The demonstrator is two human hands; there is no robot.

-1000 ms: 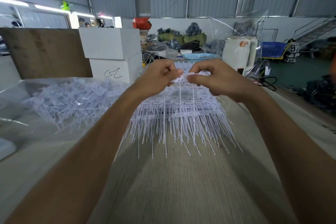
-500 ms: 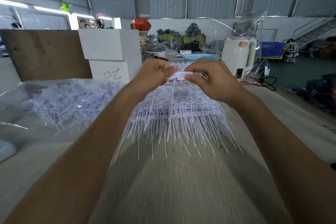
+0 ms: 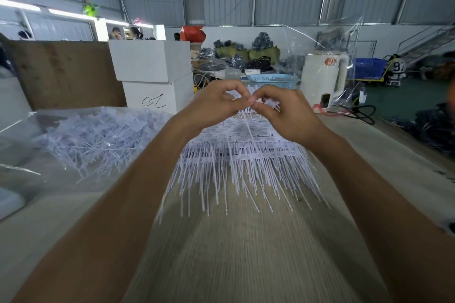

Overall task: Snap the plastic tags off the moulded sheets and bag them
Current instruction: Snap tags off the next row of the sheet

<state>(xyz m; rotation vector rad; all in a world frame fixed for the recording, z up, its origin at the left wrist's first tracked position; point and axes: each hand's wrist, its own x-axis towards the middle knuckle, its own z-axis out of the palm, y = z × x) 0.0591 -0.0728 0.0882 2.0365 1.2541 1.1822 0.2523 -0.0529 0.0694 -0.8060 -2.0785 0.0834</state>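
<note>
I have both hands raised over the stack of white moulded plastic sheets (image 3: 243,152), which lies on the pale wood-grain counter (image 3: 246,253) with its long thin tails fanned toward me. My left hand (image 3: 216,106) and right hand (image 3: 283,115) meet thumb to thumb, and each grip is clamped on the same small white plastic tag strip (image 3: 267,103) at the top of a sheet, its thin tail hanging down between my wrists to the stack.

To snap it cleanly, I judge I should keep the two pinches close together, right at the joint, and bend sharply one way, not pull; pulling would likely stretch the thin tail or lift the whole sheet. My fingertips hide the joint itself, so I cannot tell whether it has parted yet.

The clear plastic bag (image 3: 34,130) lies open at my left on the counter, already holding a loose heap of white snapped tags (image 3: 98,138). Once the piece is free, it goes there, well apart from the unsnapped stack, so nothing gets mixed.
</note>
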